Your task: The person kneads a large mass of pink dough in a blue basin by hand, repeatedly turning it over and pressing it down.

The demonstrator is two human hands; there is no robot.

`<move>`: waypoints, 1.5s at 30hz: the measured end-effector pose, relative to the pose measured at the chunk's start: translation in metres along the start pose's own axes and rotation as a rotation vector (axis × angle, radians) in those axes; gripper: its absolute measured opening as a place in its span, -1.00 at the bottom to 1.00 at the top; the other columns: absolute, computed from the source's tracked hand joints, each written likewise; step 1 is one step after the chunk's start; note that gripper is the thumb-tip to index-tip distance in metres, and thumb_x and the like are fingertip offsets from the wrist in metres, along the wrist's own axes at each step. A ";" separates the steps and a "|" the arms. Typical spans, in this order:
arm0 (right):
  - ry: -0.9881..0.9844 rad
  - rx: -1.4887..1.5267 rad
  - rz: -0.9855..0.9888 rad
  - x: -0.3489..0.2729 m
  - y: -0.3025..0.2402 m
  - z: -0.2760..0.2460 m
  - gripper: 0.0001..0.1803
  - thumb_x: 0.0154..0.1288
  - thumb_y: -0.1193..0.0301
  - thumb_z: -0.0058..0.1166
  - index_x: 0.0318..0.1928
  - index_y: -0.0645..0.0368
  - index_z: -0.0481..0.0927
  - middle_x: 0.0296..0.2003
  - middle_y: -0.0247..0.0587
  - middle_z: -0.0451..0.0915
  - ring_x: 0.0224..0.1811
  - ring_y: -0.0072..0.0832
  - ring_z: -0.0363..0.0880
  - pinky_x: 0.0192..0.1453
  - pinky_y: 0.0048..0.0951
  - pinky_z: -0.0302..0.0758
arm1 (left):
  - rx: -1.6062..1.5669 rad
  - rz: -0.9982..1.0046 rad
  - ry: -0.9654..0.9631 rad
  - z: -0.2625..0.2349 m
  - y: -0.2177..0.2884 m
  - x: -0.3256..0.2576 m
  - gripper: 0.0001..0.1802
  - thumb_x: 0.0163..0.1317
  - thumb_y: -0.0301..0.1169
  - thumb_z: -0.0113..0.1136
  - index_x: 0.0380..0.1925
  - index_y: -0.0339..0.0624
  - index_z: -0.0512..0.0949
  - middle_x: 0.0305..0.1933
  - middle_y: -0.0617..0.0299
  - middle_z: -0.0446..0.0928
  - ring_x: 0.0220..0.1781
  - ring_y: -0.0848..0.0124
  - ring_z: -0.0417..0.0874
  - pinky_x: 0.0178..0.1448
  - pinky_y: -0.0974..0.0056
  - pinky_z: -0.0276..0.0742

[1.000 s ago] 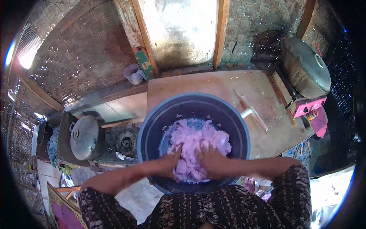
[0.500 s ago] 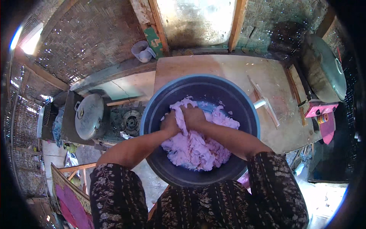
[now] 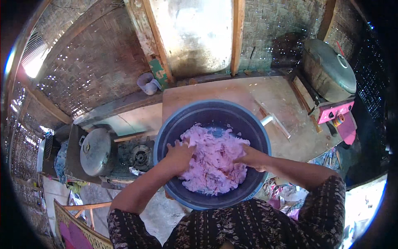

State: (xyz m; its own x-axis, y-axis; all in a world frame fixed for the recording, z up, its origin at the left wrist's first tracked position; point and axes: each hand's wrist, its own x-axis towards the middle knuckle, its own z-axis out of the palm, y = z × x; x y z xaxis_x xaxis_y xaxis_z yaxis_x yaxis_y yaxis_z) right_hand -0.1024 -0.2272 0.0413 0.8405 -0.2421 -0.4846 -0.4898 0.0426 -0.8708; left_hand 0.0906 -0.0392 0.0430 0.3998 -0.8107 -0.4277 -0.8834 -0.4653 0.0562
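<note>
A lumpy mass of pale pink dough (image 3: pixel 215 159) lies in a big dark blue plastic basin (image 3: pixel 211 108). My left hand (image 3: pixel 181 157) rests against the dough's left side, its fingers spread and partly sunk in. On the opposite side, my right hand (image 3: pixel 253 159) reaches into the dough with fingers stretched out, their tips hidden in it. Neither hand is wrapped round a piece. Small bits of dough cling to the basin's inner wall.
The basin stands on a wooden tabletop (image 3: pixel 269 95), with a white-handled wooden tool (image 3: pixel 273 120) beside it. A lidded pot (image 3: pixel 96 151) and a gas burner (image 3: pixel 141 157) are at left. A large pot (image 3: pixel 329 70) sits on a pink stove (image 3: pixel 333 112). A plastic jug (image 3: pixel 148 84) stands by the wall.
My hands, together in the dough's upper left before, have moved apart to its two sides. The folded-up strip between them has come down onto the mass. The view has shifted and tilted.
</note>
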 end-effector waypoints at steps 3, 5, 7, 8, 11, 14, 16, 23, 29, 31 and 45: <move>-0.072 0.599 0.348 0.029 0.047 -0.001 -0.24 0.09 0.29 0.28 0.25 0.25 0.24 0.20 0.00 0.35 0.23 -0.24 0.34 0.30 -0.22 0.30 | 0.026 0.136 0.144 -0.016 -0.010 0.025 -0.16 -0.02 -0.07 0.34 0.29 0.08 0.23 0.43 -0.06 0.02 0.41 -0.15 0.09 0.28 -0.42 0.07; 0.153 0.476 0.432 0.048 0.039 0.019 -0.23 0.05 0.32 0.29 0.25 0.27 0.24 0.18 0.01 0.37 0.22 -0.23 0.35 0.28 -0.24 0.31 | 0.019 0.205 0.192 -0.006 -0.024 0.050 -0.25 0.02 -0.01 0.29 0.25 0.18 0.31 0.42 -0.09 0.05 0.41 -0.15 0.09 0.30 -0.37 0.09; 0.371 0.362 0.358 0.083 0.066 0.027 -0.18 -0.02 0.29 0.33 0.24 0.29 0.27 0.17 0.01 0.38 0.22 -0.22 0.36 0.27 -0.25 0.33 | -0.021 0.202 0.053 0.014 -0.032 0.079 -0.23 0.04 0.07 0.24 0.25 0.08 0.30 0.36 -0.13 0.16 0.34 -0.17 0.20 0.28 -0.25 0.20; 0.433 0.299 0.324 0.105 0.083 0.028 -0.16 -0.06 0.27 0.35 0.23 0.30 0.28 0.17 0.01 0.38 0.22 -0.22 0.36 0.26 -0.26 0.33 | -0.039 0.179 -0.021 0.020 -0.036 0.084 -0.22 0.05 0.10 0.22 0.24 0.03 0.30 0.33 -0.15 0.21 0.30 -0.18 0.26 0.27 -0.19 0.25; 0.517 0.051 0.235 0.153 0.104 0.014 -0.09 -0.17 0.23 0.41 0.21 0.32 0.31 0.16 0.00 0.40 0.21 -0.21 0.37 0.24 -0.27 0.35 | -0.197 0.109 -0.139 0.027 -0.026 0.082 -0.08 0.05 0.20 0.15 0.22 -0.30 0.26 0.12 -0.25 0.41 0.13 -0.18 0.45 0.20 -0.02 0.39; 0.417 -0.503 0.269 0.173 0.046 0.000 0.04 -0.29 0.14 0.45 0.23 0.30 0.25 0.09 0.05 0.45 0.13 -0.16 0.44 0.17 -0.25 0.42 | -0.250 0.062 0.000 0.061 -0.009 0.057 0.09 0.06 0.25 0.12 0.24 -0.58 0.10 0.04 -0.35 0.45 0.05 -0.16 0.51 0.20 0.03 0.38; 0.401 -0.841 0.223 0.194 0.025 0.001 0.05 -0.32 0.12 0.46 0.23 0.24 0.25 0.04 0.06 0.50 0.09 -0.11 0.48 0.14 -0.23 0.46 | -0.298 0.044 -0.052 0.066 0.010 0.037 0.09 0.09 0.26 0.06 0.19 -0.67 0.11 0.00 -0.37 0.46 0.04 -0.13 0.52 0.18 0.03 0.40; 0.370 -1.095 -0.332 0.226 0.034 0.005 -0.20 -0.10 0.13 0.27 0.22 0.03 0.34 0.13 0.22 0.32 0.16 0.17 0.33 0.18 0.01 0.39 | -0.294 0.152 0.205 0.017 0.010 0.037 -0.14 0.25 0.30 -0.34 -0.16 -0.37 0.56 -0.29 -0.25 0.58 -0.17 -0.13 0.61 0.00 -0.05 0.46; 0.027 -1.383 -0.815 0.082 0.041 0.062 -0.31 -0.03 0.32 0.25 0.19 0.09 0.37 0.08 0.27 0.27 0.10 0.22 0.30 0.14 0.00 0.42 | -0.568 0.061 0.392 0.023 -0.079 0.093 -0.18 0.32 0.23 -0.37 0.17 -0.34 0.33 0.18 -0.37 0.32 0.27 -0.09 0.36 0.29 0.02 0.27; -0.094 -1.384 -0.850 0.044 0.051 0.050 -0.34 0.00 0.30 0.24 0.17 0.13 0.40 0.06 0.26 0.28 0.08 0.19 0.31 0.13 -0.03 0.42 | -0.369 0.173 0.209 0.055 -0.054 0.115 -0.28 0.39 0.12 -0.44 0.30 -0.23 0.12 0.28 -0.33 0.19 0.34 -0.11 0.22 0.38 0.05 0.12; -0.065 -1.466 -0.290 0.105 0.051 0.006 0.21 -0.28 0.29 0.42 0.39 0.16 -0.06 0.34 0.29 -0.04 0.37 0.32 -0.06 0.30 0.11 0.26 | -0.123 0.074 -0.065 0.065 0.047 0.046 0.41 -0.29 0.26 0.38 0.36 -0.35 -0.22 0.29 -0.47 0.10 0.39 -0.27 0.04 0.27 -0.49 -0.08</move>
State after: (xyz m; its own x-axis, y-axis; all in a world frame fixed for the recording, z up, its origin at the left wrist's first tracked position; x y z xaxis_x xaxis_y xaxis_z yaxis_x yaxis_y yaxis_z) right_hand -0.0377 -0.2446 -0.0550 0.9358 -0.0274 -0.3514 -0.0663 -0.9929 -0.0991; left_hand 0.0520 -0.0757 -0.0325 0.3148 -0.8216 -0.4752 -0.8715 -0.4486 0.1983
